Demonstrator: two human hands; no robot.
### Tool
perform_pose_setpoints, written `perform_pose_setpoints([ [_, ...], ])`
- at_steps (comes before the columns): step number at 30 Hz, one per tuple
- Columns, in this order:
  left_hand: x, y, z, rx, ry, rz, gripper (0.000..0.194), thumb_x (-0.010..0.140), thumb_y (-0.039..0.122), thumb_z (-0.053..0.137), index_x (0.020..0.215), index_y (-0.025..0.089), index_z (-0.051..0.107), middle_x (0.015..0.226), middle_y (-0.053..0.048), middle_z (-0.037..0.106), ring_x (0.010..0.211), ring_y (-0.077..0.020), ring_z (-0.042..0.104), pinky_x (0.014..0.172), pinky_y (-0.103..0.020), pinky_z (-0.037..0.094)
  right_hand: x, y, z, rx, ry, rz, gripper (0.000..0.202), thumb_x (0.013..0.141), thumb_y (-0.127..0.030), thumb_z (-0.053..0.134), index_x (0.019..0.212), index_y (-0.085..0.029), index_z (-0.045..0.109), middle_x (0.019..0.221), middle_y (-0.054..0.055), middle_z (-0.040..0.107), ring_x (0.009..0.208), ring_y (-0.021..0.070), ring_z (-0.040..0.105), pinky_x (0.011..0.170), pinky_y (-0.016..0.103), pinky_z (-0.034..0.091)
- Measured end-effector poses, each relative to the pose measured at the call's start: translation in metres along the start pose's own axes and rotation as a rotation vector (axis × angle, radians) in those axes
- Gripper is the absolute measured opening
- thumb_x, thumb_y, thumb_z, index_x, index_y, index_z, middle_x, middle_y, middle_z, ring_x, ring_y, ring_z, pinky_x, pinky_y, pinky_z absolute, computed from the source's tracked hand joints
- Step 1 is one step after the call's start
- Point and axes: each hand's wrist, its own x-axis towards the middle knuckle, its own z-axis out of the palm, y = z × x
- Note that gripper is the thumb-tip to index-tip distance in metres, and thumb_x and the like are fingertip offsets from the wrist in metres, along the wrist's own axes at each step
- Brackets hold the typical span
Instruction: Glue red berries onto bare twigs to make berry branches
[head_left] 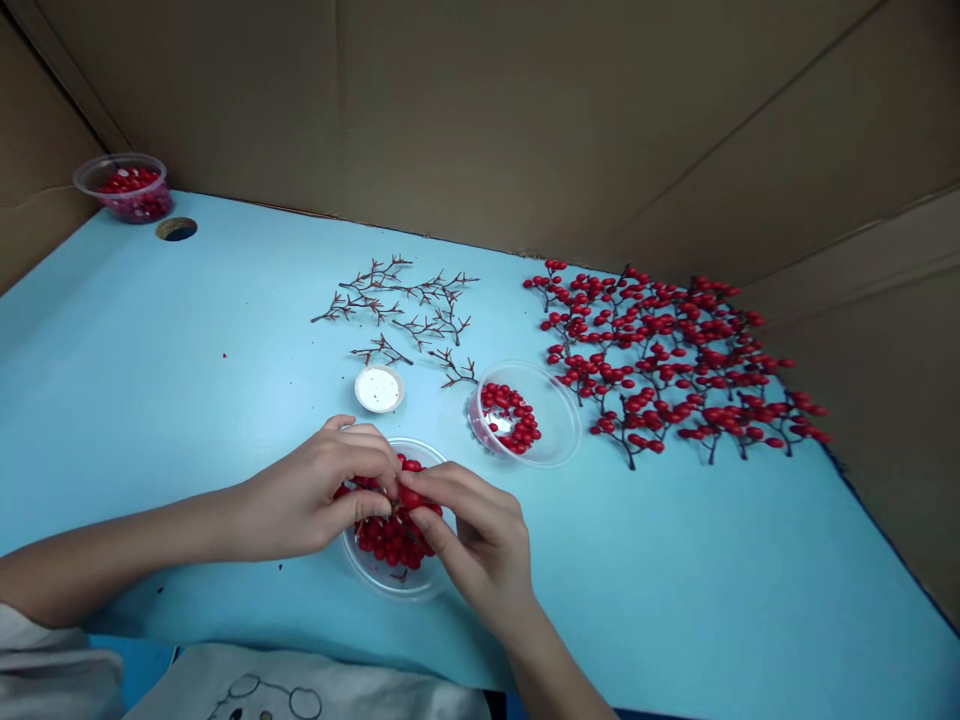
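Note:
My left hand [334, 490] is closed in a pinch over a clear round tub [397, 590], on a thin berry twig mostly hidden by the fingers. From the other side, my right hand [480, 535] pinches a glossy red artificial berry [411, 497] between thumb and forefinger. The fingertips of both hands nearly meet. Below them, many loose red berries [390, 545] fill the tub. Just beyond my left hand stands a small white cup [379, 389] with a white substance and a few dark specks in it.
A second clear tub [551, 455], tilted, holds some red berries. Bare brown twigs [427, 290] lie behind the cup. Finished-looking berry branches [660, 360] cover the right back. Another berry tub [139, 205] stands far left, by a round table hole [177, 230]. Cardboard walls [487, 120] enclose the table.

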Motion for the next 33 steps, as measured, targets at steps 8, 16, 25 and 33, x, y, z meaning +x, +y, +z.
perform_pose_setpoints([
  [8,-0.002,0.001,-0.01,0.081,0.096,-0.091,0.011,0.081,0.019,0.043,0.077,0.017,0.054,0.083,-0.002,0.059,0.076,-0.011,0.053,0.067,-0.023,0.04,-0.003,0.005,-0.031,-0.433,-0.094,0.068,0.016,0.079,-0.013,0.049,0.089,-0.019,0.059,0.075,0.003,0.055,0.069,0.0122,0.051,0.061,0.026,0.045],
  [16,0.0,-0.006,-0.006,0.113,0.167,-0.105,0.01,0.079,0.019,0.045,0.079,0.016,0.056,0.081,-0.002,0.06,0.071,-0.0101,0.054,0.056,-0.019,0.04,-0.012,0.003,-0.004,-1.203,-0.408,0.04,0.013,0.06,-0.008,0.065,0.053,-0.016,0.058,0.071,0.007,0.056,0.068,0.0201,0.045,0.052,0.031,0.033],
  [25,-0.001,-0.006,-0.003,0.1,0.215,-0.082,0.009,0.079,0.018,0.046,0.079,0.016,0.055,0.083,-0.003,0.06,0.076,-0.0122,0.054,0.065,-0.024,0.042,-0.005,-0.005,-0.009,-1.082,-0.301,0.013,0.007,0.066,-0.01,0.061,0.066,-0.017,0.059,0.069,0.005,0.056,0.066,0.0183,0.045,0.05,0.03,0.032],
  [33,-0.008,-0.001,0.003,0.326,0.273,0.027,0.006,0.081,0.017,0.045,0.079,0.017,0.051,0.08,0.0,0.058,0.077,-0.0122,0.051,0.071,-0.028,0.036,-0.007,-0.029,-0.008,-0.594,0.155,-0.101,0.022,0.072,-0.009,0.055,0.092,-0.019,0.052,0.074,0.002,0.048,0.065,0.0117,0.048,0.051,0.024,0.042],
])
